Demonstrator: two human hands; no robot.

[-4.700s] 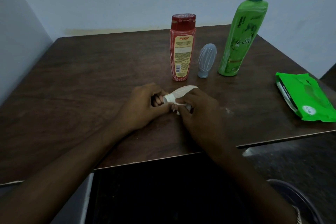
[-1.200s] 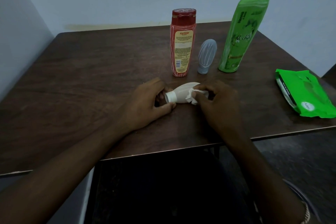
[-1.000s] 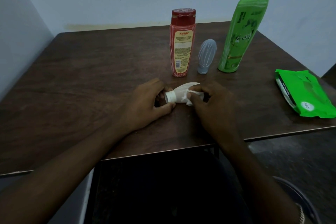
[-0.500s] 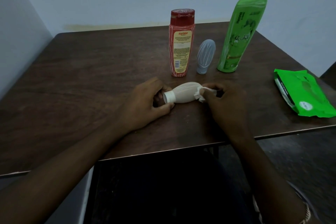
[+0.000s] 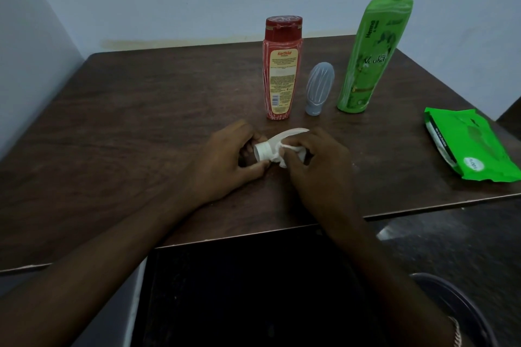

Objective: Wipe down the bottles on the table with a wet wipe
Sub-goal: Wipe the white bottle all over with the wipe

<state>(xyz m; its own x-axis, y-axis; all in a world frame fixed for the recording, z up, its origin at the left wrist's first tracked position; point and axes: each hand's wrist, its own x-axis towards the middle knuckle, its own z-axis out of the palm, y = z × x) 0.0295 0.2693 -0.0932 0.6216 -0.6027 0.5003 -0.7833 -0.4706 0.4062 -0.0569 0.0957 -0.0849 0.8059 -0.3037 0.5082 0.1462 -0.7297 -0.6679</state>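
Tabletop (image 5: pixel 141 121): dark wood against a pale wall.
White bottle (image 5: pixel 284 134): lying on its side near the front edge, probably so the neck is easy to reach.
Left hand (image 5: pixel 225 160): fingers curled round the cap end, steadying it.
Right hand (image 5: pixel 318 166): pinching the wet wipe (image 5: pixel 282 155) against the neck.
Waiting: red bottle (image 5: pixel 282 70), grey bottle (image 5: pixel 320 87) and green pump bottle (image 5: pixel 369 59) stand upright behind; wipe pack (image 5: pixel 473 146) lies to the right.

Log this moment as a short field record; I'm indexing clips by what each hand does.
left hand: grips the cap end of the white bottle
right hand: holds the wipe against that bottle, near its cap
white bottle: lying on the table
standing behind: red bottle, grey bottle, green bottle
wipe pack: flat, table's right side
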